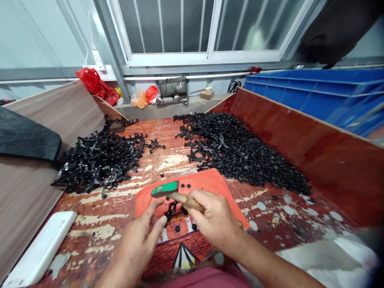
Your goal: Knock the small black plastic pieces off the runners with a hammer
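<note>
My right hand point(211, 214) is wrapped round the wooden handle of a hammer with a green head point(165, 189). The hammer head hangs over an orange printed sheet point(210, 182). On that sheet, below the hammer, lies a black jointed part point(171, 209). My left hand point(144, 230) is just left of this part, thumb and forefinger apart, with the thumb tip at the part's lower end. Whether the thumb presses on it is hard to tell. Small black round pieces point(177, 229) lie around it on the sheet.
A heap of black parts point(99, 162) lies at the left, a larger heap point(237, 148) at the right. Wooden boards point(288, 128) edge the worktop. A white case point(43, 248) is at the near left, a blue crate point(312, 90) behind the right board.
</note>
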Demonstrator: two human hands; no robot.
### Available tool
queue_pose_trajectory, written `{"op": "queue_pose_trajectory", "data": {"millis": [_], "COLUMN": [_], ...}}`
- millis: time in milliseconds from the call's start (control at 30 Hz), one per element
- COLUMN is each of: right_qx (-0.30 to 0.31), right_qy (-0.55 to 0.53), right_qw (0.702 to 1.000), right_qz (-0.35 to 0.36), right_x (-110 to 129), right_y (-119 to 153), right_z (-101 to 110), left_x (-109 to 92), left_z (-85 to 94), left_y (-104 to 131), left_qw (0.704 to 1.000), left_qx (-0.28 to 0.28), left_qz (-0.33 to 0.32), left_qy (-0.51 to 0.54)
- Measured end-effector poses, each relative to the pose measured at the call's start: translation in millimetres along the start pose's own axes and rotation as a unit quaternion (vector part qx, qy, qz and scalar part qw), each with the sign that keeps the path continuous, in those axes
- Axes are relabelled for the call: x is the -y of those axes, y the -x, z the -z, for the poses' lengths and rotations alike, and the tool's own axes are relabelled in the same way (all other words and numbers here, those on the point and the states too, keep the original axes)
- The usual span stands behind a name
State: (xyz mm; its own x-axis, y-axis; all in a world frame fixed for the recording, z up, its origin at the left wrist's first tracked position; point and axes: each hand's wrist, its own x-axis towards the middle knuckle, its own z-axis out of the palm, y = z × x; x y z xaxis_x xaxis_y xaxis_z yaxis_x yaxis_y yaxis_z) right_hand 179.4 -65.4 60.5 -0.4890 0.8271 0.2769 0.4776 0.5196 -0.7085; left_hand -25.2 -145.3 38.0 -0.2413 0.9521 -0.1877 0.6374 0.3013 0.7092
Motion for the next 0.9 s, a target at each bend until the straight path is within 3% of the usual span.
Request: {"op": "queue_pose_trajectory", "data": {"millis": [100,233,333,433,500,567,667,767,833,900], "right_qx": [-0.001,0.012,0.021,0.03,0.037,0.053,0.088,0.107,0.108,0.109], "right_qy": [0.018,0.048,0.078,0.093,0.085,0.052,-0.023,-0.071,-0.076,-0.052], "right_qw": [1.0,0.997,0.991,0.986,0.985,0.987,0.99,0.992,0.991,0.991], "right_qz": [0.021,0.065,0.104,0.138,0.147,0.146,0.108,0.018,-0.031,-0.056], "right_x": [5,7,5,4,5,8,11,5,-3,-12], "right_y": [1,5,9,14,17,19,20,20,19,19], "right_z": [-5,-14,-16,-18,-19,-20,-19,-9,2,13], "left_x": [-6,-18,-25,-31,-31,-25,-5,19,27,26], "left_z": [-18.4,-31.7,-26.7,-19.3,-16.4,-13.8,-4.9,8.5,14.7,16.2], "left_y": [3,0,-1,-3,-7,-16,-34,-49,-55,-58], "left_qw": [0.979,0.87,0.8,0.773,0.783,0.816,0.895,0.973,0.995,0.999], "left_qx": [-0.01,-0.006,0.019,0.052,0.052,0.045,0.009,-0.029,-0.01,0.022], "left_qz": [-0.005,0.085,0.144,0.149,0.134,0.113,0.069,0.025,0.003,-0.023], "left_qy": [0.202,0.485,0.582,0.614,0.605,0.565,0.44,0.228,0.094,0.014]}}
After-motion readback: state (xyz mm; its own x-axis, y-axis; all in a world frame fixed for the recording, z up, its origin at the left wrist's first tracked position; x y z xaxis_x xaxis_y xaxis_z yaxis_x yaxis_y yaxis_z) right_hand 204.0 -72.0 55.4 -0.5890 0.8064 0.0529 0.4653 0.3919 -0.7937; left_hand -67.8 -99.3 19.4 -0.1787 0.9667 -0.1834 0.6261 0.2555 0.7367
